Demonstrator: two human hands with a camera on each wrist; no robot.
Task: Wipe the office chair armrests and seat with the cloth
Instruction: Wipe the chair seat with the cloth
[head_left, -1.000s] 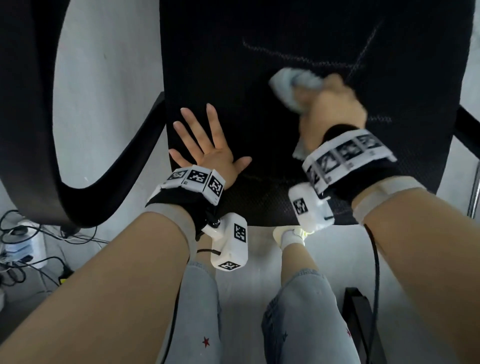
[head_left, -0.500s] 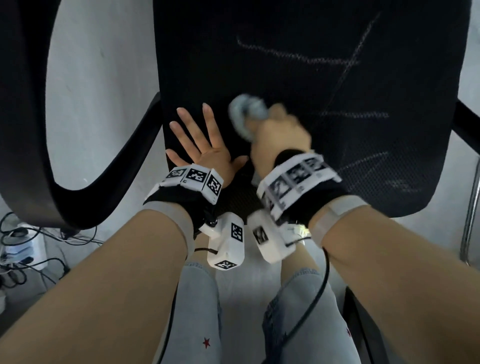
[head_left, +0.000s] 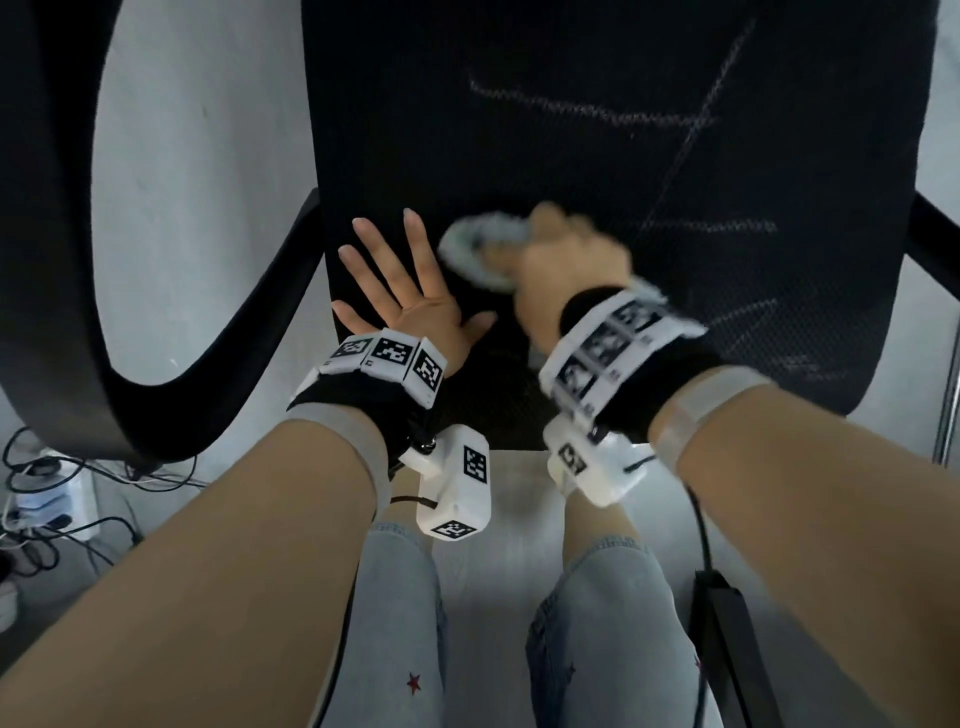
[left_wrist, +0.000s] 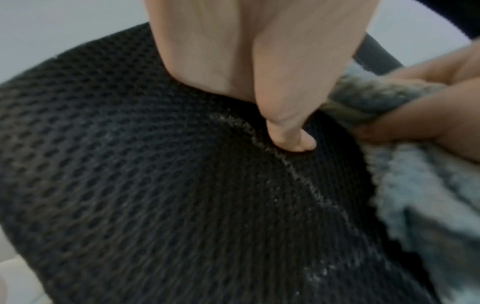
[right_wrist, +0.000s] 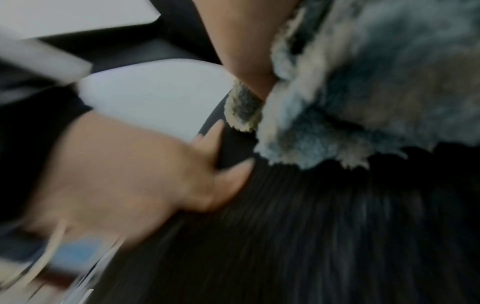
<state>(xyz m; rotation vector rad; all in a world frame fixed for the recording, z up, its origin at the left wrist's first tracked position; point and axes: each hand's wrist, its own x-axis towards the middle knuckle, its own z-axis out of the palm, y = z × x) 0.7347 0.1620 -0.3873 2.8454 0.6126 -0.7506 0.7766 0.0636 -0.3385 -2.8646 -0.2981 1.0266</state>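
The black mesh chair seat (head_left: 597, 156) fills the upper middle of the head view, streaked with pale chalky lines (head_left: 597, 111). My left hand (head_left: 400, 296) lies flat and spread on the seat's near left part. My right hand (head_left: 566, 260) grips a bunched pale blue-grey cloth (head_left: 478, 247) and presses it on the seat just right of the left hand. In the left wrist view the thumb (left_wrist: 291, 131) presses the mesh (left_wrist: 130, 164) beside a chalk line, with the cloth (left_wrist: 405, 185) at right. The right wrist view is blurred: cloth (right_wrist: 363, 102) over mesh (right_wrist: 298, 236).
A curved black armrest (head_left: 47, 260) sweeps down the left side; another black armrest (head_left: 935, 234) shows at the right edge. Cables and a power strip (head_left: 41, 499) lie on the floor at left. My legs in light jeans (head_left: 395, 623) stand before the seat's front edge.
My right hand swept the cloth left across the seat toward the left hand, then began shifting back right. The left hand stayed flat in place.
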